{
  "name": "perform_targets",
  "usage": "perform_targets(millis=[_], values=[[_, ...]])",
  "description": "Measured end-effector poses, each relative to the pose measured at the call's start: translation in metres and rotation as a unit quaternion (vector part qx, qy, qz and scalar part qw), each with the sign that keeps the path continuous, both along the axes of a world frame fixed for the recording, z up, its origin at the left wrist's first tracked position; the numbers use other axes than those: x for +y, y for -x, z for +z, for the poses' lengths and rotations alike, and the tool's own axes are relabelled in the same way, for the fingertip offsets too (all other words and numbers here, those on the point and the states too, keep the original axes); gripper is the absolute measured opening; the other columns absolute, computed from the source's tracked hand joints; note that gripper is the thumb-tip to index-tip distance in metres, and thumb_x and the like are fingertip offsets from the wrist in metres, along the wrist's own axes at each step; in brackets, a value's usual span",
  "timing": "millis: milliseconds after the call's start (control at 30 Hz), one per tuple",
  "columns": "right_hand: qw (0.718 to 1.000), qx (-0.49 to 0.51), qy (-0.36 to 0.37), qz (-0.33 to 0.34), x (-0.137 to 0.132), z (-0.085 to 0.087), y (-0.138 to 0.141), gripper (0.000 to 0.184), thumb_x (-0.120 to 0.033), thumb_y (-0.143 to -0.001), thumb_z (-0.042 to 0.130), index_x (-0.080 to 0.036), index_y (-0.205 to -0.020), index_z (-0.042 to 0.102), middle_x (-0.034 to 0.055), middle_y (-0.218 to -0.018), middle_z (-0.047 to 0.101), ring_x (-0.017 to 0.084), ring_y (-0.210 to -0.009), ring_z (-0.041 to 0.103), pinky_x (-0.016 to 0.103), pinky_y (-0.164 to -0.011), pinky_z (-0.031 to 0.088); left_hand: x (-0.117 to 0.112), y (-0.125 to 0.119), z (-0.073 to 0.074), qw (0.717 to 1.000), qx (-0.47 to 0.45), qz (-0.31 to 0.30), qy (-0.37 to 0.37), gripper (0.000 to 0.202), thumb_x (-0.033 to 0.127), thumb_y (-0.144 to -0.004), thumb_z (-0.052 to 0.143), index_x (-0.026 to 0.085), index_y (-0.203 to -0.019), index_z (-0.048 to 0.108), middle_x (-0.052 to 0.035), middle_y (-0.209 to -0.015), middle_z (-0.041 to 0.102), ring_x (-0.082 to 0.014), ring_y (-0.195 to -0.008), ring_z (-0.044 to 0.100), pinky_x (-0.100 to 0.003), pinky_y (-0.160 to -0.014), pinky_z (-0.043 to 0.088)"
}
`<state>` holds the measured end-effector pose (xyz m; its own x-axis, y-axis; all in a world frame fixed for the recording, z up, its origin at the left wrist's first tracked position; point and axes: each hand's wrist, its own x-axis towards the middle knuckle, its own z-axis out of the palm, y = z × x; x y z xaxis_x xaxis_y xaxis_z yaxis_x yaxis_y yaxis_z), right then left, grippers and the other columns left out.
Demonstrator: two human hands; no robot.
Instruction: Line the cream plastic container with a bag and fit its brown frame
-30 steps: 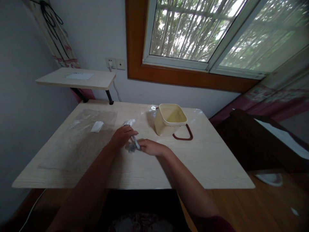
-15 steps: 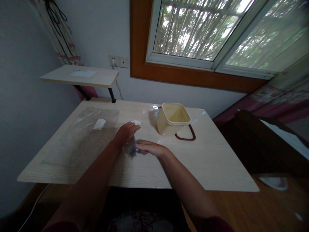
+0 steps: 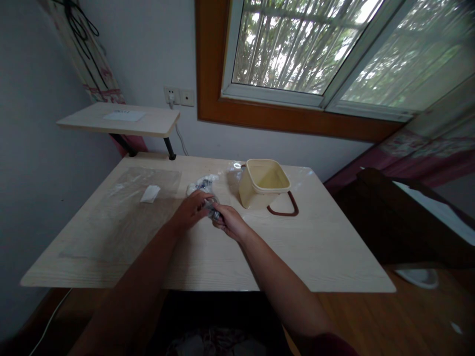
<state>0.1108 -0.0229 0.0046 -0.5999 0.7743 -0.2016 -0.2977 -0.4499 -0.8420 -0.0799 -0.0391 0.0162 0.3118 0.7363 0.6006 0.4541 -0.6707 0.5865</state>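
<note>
Between my hands, above the middle of the table, is a crumpled grey, see-through plastic bag (image 3: 212, 209). The fingers of my right hand (image 3: 232, 222) are closed round its near side. My left hand (image 3: 188, 212) has its fingertips pinched on the other side, close to the right thumb. Just beyond the left hand a crumpled white plastic bag with dark blue print (image 3: 202, 184) lies on the table, partly hidden by the fingers. To the right stands an open cream plastic bucket (image 3: 256, 194), its brown handle (image 3: 295, 205) hanging down to the tabletop.
On the left a large clear plastic sheet (image 3: 122, 217) lies flat, with a small white paper (image 3: 150, 194) on it. A raised shelf (image 3: 122, 121) on black legs stands at the back left. The pale table (image 3: 304, 267) meets the wall under the window.
The plastic bag has come up and is bunched smaller between my hands. My right hand has moved slightly up and right. More of the white bag behind now shows.
</note>
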Motion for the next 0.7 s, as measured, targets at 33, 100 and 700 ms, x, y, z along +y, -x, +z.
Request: perform_targets(millis=[33,100,700], values=[[1.000,0.004,0.000,-0.001,0.000,-0.001,0.000,0.044,-0.054,-0.079,0.075,-0.019,-0.069,0.051,-0.0092,-0.052,0.036,0.006,-0.045,0.026,0.024,-0.045,0.013,0.000,-0.002,-0.001,1.000,0.007,-0.013,0.007,0.042,0.045,-0.094,0.058,0.019,-0.127,0.060,-0.0100,-0.110,0.065,-0.0213,-0.097,0.062,-0.036,-0.085,0.051],[1.000,0.011,-0.003,-0.005,0.001,-0.002,0.000,0.042,-0.053,-0.081,0.074,-0.018,-0.071,0.053,-0.0090,-0.052,0.037,0.005,-0.045,0.026,0.024,-0.045,0.013,0.002,-0.007,-0.002,1.000,0.016,-0.015,0.011,0.039,0.042,-0.090,0.067,0.018,-0.120,0.062,-0.0096,-0.108,0.067,-0.0219,-0.100,0.063,-0.036,-0.089,0.050],[0.997,0.014,0.046,-0.056,0.010,0.004,-0.006,0.030,-0.038,-0.073,0.082,-0.013,-0.081,0.068,0.0063,-0.077,0.071,0.004,-0.048,0.027,0.021,-0.040,0.014,0.014,-0.007,-0.008,0.982,-0.106,0.120,0.100,0.010,0.027,-0.086,0.066,0.019,-0.081,0.070,0.0000,-0.076,0.063,-0.0130,-0.068,0.060,-0.027,-0.066,0.048]])
